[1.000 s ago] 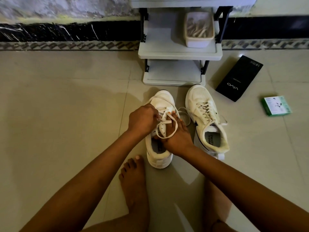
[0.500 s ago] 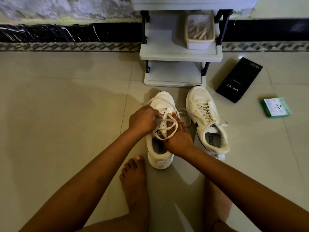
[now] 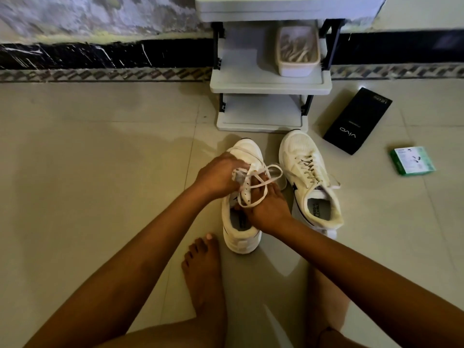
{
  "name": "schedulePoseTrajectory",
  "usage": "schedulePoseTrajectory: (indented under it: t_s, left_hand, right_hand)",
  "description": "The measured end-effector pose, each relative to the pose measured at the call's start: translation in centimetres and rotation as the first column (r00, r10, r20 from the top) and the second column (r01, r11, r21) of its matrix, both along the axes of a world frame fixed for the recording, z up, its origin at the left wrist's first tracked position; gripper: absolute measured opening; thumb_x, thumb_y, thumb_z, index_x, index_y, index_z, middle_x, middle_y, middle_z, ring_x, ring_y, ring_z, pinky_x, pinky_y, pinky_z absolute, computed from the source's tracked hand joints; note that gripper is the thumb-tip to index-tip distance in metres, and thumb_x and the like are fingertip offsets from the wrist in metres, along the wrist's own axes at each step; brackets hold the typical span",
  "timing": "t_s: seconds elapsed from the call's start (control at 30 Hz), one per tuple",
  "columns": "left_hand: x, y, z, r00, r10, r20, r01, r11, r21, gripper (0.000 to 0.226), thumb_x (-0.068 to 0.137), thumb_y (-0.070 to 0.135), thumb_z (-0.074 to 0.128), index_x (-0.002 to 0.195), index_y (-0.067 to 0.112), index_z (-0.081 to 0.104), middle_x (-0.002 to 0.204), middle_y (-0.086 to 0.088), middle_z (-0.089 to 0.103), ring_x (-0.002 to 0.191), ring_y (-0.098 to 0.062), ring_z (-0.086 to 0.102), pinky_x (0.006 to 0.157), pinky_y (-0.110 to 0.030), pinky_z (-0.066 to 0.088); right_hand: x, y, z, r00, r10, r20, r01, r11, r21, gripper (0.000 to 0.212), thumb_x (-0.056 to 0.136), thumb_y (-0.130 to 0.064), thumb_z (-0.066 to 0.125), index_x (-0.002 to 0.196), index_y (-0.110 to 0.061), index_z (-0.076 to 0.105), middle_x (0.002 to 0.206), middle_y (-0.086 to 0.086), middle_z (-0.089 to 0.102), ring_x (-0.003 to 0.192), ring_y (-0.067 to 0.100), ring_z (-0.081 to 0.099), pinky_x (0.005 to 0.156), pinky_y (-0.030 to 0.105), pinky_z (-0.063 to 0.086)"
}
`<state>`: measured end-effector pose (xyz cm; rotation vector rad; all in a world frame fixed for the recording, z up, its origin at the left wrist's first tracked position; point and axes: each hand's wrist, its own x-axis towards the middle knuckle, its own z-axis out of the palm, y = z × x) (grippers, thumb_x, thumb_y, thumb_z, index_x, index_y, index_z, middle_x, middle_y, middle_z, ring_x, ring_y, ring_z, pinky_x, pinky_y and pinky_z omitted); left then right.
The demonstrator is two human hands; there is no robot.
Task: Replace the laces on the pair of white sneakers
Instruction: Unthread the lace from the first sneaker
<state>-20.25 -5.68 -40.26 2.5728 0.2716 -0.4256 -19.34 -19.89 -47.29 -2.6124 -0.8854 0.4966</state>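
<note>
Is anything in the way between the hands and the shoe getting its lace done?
Nothing visible is. Both hands are already on the near sneaker: the left hand and right hand are at its lace, whose loops drape over the right hand's fingers.

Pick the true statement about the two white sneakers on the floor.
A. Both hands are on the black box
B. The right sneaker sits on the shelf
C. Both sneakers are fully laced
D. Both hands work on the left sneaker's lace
D: the left hand and right hand both grip the loose lace over the left sneaker; the right sneaker lies untouched beside it.
</note>
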Motion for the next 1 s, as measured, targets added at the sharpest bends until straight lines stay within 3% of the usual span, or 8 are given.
schedulePoseTrajectory:
  t_s: [0.07,0.2,0.37,0.43,0.57,0.77,0.83,1.0]
  left_hand:
    - [-0.5,-0.1,-1.3,1.0,0.0,-0.02,0.004,0.986,0.168,0.033,0.087,0.028,0.062,0.12,0.028,0.063,0.131,-0.002,0.052,0.117,-0.023,0.051,0.092,-0.036,0.047]
    - [-0.7,-0.5,-2.4,0.991,0.084,0.106,-0.104,0.975,0.198,0.021,0.086,0.023,0.06,0.104,0.02,0.071,0.119,-0.003,0.06,0.109,-0.023,0.055,0.083,-0.031,0.045]
    - [0.1,-0.4,0.8,0.967,0.182,0.177,-0.128,0.951,-0.282,0.011,0.08,0.016,0.073,0.088,0.009,0.073,0.098,0.001,0.06,0.101,-0.015,0.053,0.085,-0.022,0.037]
    - [0.0,-0.5,1.1,0.965,0.201,0.167,-0.138,0.935,-0.327,0.013,0.08,0.015,0.072,0.092,0.009,0.072,0.103,0.0,0.059,0.104,-0.017,0.055,0.087,-0.022,0.038]
    - [-0.6,0.0,-1.0,0.998,0.05,0.033,-0.052,0.998,0.036,0.036,0.085,0.021,0.065,0.121,0.022,0.062,0.132,-0.006,0.05,0.12,-0.024,0.045,0.097,-0.036,0.042]
    - [-1.0,-0.8,-2.3,0.991,0.058,0.124,-0.089,0.962,0.26,0.022,0.09,0.023,0.054,0.109,0.018,0.067,0.12,-0.005,0.057,0.11,-0.023,0.051,0.078,-0.033,0.045]
    - [-0.5,-0.8,-1.9,0.99,0.009,0.14,-0.047,0.963,0.264,0.022,0.09,0.024,0.056,0.106,0.014,0.067,0.118,-0.006,0.057,0.109,-0.023,0.05,0.076,-0.031,0.042]
    - [0.6,-2.7,1.7,0.942,0.035,0.335,-0.033,0.999,-0.012,0.017,0.086,0.028,0.065,0.095,0.014,0.07,0.098,0.004,0.058,0.09,-0.015,0.055,0.065,-0.022,0.032]
  right_hand:
    - [0.0,-0.1,0.1,1.0,0.015,0.005,-0.014,0.999,-0.047,0.088,0.09,-0.061,0.037,0.151,-0.01,0.001,0.158,0.014,0.003,0.146,0.026,0.002,0.119,0.038,0.002]
    - [-0.1,-0.2,0.5,1.0,0.013,-0.014,-0.013,0.999,-0.041,0.087,0.092,-0.055,0.042,0.15,-0.009,-0.001,0.158,0.015,0.0,0.146,0.026,0.0,0.117,0.034,-0.003]
    - [0.0,-0.5,-0.2,0.998,-0.027,-0.051,0.028,1.0,0.002,0.089,0.09,-0.057,0.046,0.151,-0.011,0.0,0.158,0.012,0.002,0.146,0.025,0.002,0.119,0.038,0.006]
    - [0.1,-0.5,-0.1,0.996,-0.048,-0.075,0.049,0.999,0.011,0.089,0.089,-0.056,0.048,0.151,-0.012,0.002,0.158,0.012,0.005,0.146,0.025,0.004,0.119,0.039,0.01]
    - [-0.2,-0.3,-0.1,0.996,-0.048,-0.075,0.048,0.999,-0.006,0.089,0.09,-0.056,0.046,0.151,-0.011,-0.001,0.158,0.013,-0.001,0.146,0.025,-0.001,0.118,0.035,0.001]
    - [-0.2,-0.4,0.0,0.997,-0.047,-0.065,0.046,0.999,-0.013,0.088,0.09,-0.056,0.044,0.15,-0.01,-0.002,0.158,0.014,-0.003,0.146,0.025,-0.002,0.117,0.033,-0.003]
    - [-0.2,-0.3,-0.1,0.996,-0.046,-0.074,0.046,0.999,-0.001,0.089,0.09,-0.056,0.045,0.151,-0.011,0.0,0.158,0.013,0.0,0.146,0.025,0.0,0.117,0.033,-0.002]
    - [-0.1,-0.2,-0.3,0.997,-0.043,-0.07,0.041,0.999,-0.02,0.09,0.089,-0.06,0.043,0.151,-0.012,0.0,0.158,0.012,0.0,0.146,0.025,0.001,0.118,0.036,0.003]
